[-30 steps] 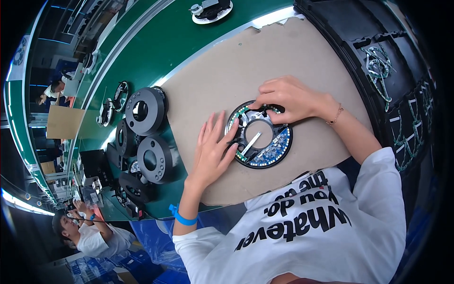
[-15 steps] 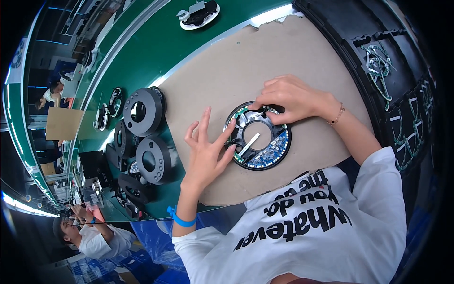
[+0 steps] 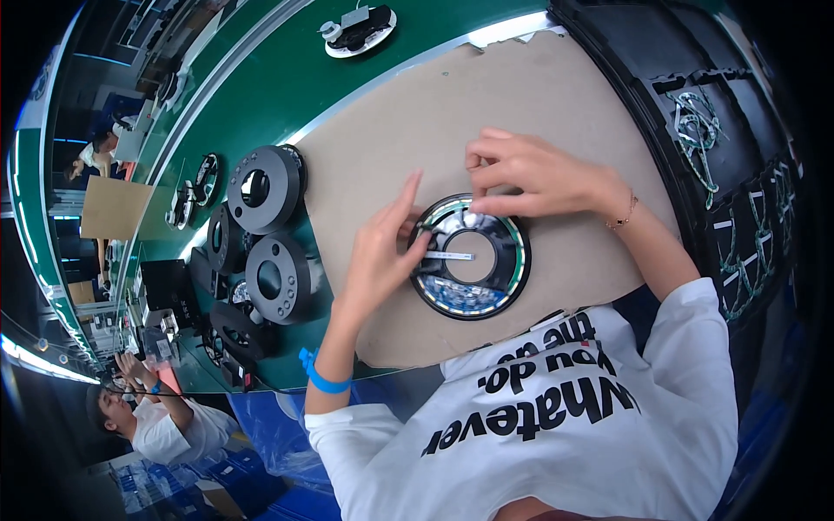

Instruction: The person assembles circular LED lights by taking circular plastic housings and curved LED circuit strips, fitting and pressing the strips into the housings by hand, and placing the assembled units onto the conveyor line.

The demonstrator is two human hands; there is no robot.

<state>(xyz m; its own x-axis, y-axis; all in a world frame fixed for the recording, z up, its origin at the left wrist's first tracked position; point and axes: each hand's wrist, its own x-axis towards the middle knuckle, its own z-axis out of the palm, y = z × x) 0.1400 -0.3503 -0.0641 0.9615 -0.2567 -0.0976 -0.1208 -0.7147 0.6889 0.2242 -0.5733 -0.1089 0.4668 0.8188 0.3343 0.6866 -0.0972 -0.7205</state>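
A round black ring-shaped housing (image 3: 519,291) lies on brown cardboard in front of me. Small lights line its rim, a blue circuit board (image 3: 460,295) fills its near part, and a white strip (image 3: 452,256) reaches into its central hole. My left hand (image 3: 378,252) grips the housing's left side, thumb over the edge and index finger raised. Above the far rim is my right hand (image 3: 534,178), its fingers curled and the thumb brought toward the index finger. Blur hides whether anything small sits between those fingertips.
Several dark grey ring-shaped covers (image 3: 282,278) are grouped on the green table at left. A white-based part (image 3: 360,35) stands at the far side. Black trays (image 3: 730,130) with green-and-white strips line the right. Another person (image 3: 156,417) works at lower left.
The housing has turned clockwise, bringing the white strip level and the blue board to the near side. My right hand has risen off the far rim; the left stays at the left edge.
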